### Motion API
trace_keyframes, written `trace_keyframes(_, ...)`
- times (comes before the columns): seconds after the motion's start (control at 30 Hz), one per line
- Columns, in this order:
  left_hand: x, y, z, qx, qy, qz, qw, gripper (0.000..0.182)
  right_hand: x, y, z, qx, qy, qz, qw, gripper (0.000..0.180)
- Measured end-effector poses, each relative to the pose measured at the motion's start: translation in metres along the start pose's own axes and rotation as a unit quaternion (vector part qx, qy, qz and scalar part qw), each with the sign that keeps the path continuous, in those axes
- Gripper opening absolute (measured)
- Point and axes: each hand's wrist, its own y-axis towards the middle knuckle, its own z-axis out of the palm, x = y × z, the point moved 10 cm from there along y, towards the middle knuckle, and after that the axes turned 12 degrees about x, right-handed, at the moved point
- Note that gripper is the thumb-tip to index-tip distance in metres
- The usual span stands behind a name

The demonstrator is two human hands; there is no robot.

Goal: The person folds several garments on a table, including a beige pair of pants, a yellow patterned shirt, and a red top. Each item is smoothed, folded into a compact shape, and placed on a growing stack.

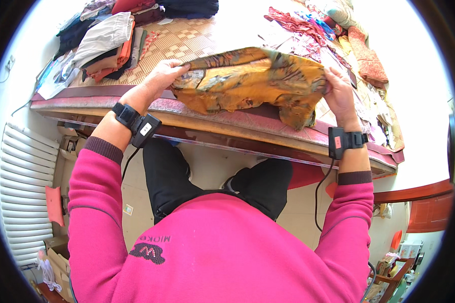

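Note:
A patterned mustard-yellow garment is stretched sideways between my two hands, above the front edge of a bed. My left hand pinches its left end between thumb and fingers. At the other end, my right hand grips the bunched cloth. The fabric sags in folds, and a loose part droops lowest near the right side. Some of its print is blurred, and which kind of garment it is cannot be told.
Folded clothes are stacked on the bed's woven mat at the left. Loose red patterned clothing lies at the back right, near an orange-red patterned cloth. A white radiator stands at the left wall. Cables hang from both wrist devices.

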Motion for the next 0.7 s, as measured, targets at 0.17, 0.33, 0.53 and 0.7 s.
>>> trace_keyframes(0.17, 0.011, 0.014, 0.028, 0.04, 0.011, -0.021, 0.999, 0.026, 0.0, -0.02, -0.012, 0.023, -0.418, -0.012, 0.908, 0.016)
trace_keyframes(0.33, 0.043, 0.029, 0.048, 0.048, 0.013, -0.085, 0.995, 0.034, -0.093, -0.062, -0.043, -0.062, -0.149, 0.211, 0.964, 0.02)
trace_keyframes(0.53, 0.045, 0.037, 0.065, 0.114, 0.037, -0.07, 0.99, 0.033, -0.113, -0.076, -0.037, 0.018, -0.374, 0.285, 0.882, 0.023)
trace_keyframes(0.7, 0.055, 0.03, 0.064, 0.109, -0.048, -0.087, 0.989, 0.027, -0.076, -0.059, -0.01, -0.007, -0.495, 0.172, 0.852, 0.025)
